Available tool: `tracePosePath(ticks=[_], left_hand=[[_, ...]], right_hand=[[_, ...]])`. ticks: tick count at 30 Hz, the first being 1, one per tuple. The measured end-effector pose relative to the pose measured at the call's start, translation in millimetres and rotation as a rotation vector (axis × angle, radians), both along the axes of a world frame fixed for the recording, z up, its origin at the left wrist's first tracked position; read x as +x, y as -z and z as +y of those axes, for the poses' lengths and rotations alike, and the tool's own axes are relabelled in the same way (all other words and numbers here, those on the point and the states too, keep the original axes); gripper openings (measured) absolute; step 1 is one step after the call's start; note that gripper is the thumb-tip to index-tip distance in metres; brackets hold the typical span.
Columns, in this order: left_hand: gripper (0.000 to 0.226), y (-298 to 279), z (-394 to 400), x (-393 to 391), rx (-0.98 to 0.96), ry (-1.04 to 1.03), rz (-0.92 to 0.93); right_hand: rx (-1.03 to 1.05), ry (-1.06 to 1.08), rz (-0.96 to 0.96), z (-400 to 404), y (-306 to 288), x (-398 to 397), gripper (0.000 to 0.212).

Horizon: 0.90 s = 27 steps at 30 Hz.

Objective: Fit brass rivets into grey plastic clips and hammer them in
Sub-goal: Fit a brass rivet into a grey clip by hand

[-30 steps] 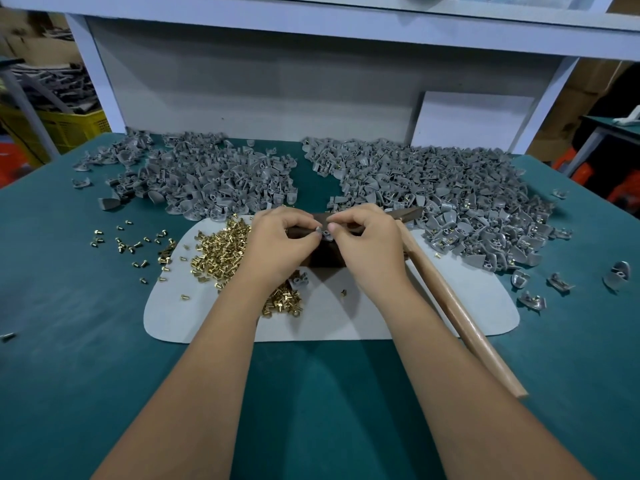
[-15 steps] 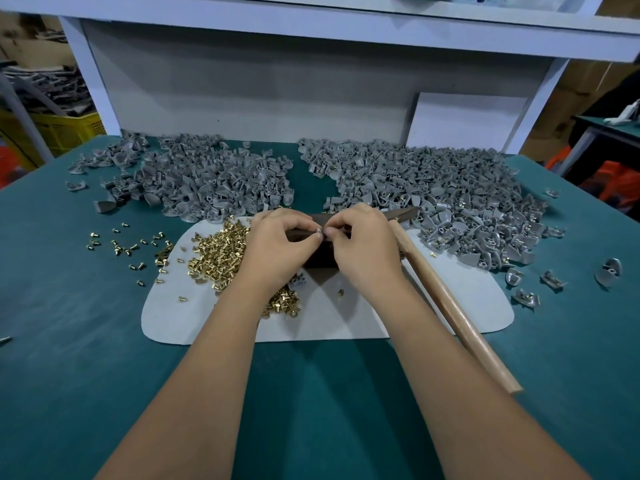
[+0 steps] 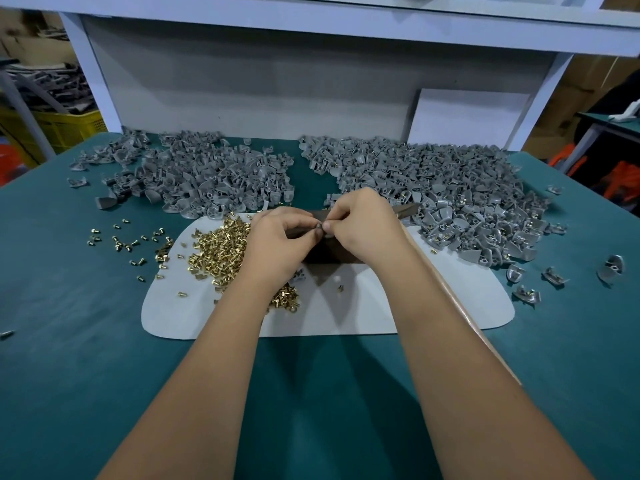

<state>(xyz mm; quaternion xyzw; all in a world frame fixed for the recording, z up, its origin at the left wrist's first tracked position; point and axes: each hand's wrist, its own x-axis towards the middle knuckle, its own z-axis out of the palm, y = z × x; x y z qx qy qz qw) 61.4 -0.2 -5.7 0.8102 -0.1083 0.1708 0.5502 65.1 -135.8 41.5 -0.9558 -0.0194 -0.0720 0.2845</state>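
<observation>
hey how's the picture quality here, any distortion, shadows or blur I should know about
Head view: wide-angle bending curves the shelf edge and table; lighting even, soft shadows under both forearms on the white mat; the small part pinched between left hand and right hand is too tiny to resolve.

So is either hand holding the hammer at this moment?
No: the hammer's wooden handle lies on the table beside the right forearm, while the left hand and right hand pinch a small part together.
</observation>
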Motion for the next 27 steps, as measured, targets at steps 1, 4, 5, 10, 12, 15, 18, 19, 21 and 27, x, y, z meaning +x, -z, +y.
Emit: tracePosePath(ticks=[1,4,5,10,12,15,18,19,21,27], left_hand=[[0.017,0,0,0,0.003,-0.005,0.004],[0.010,2,0,1,0.069,-0.028,-0.007],[0.009,2,1,1,0.085,-0.031,-0.008],[0.008,4,3,2,0.088,-0.031,-0.003],[0.008,4,3,3,0.099,-0.031,-0.003],[0.008,4,3,3,0.095,-0.035,0.001],[0.008,4,3,3,0.090,-0.038,0.007],[0.008,4,3,3,0.092,-0.039,0.009],[0.009,4,3,3,0.088,-0.037,0.016],[0.008,5,2,3,0.077,-0.049,0.022]], right_hand=[[0.032,0.023,-0.029,0,4,-1,0.019],[0.093,0.061,-0.133,3,17,-6,0.019],[0.125,0.049,-0.157,4,20,-8,0.022],[0.327,-0.021,-0.188,-1,26,-11,0.017],[0.377,-0.032,-0.185,-3,26,-12,0.006],[0.392,-0.029,-0.182,-6,26,-12,0.004],[0.410,-0.020,-0.173,-5,26,-12,0.005],[0.414,-0.017,-0.172,-5,26,-12,0.005],[0.420,-0.017,-0.179,-5,27,-12,0.007],[0.336,0.005,-0.178,-3,26,-9,0.017]])
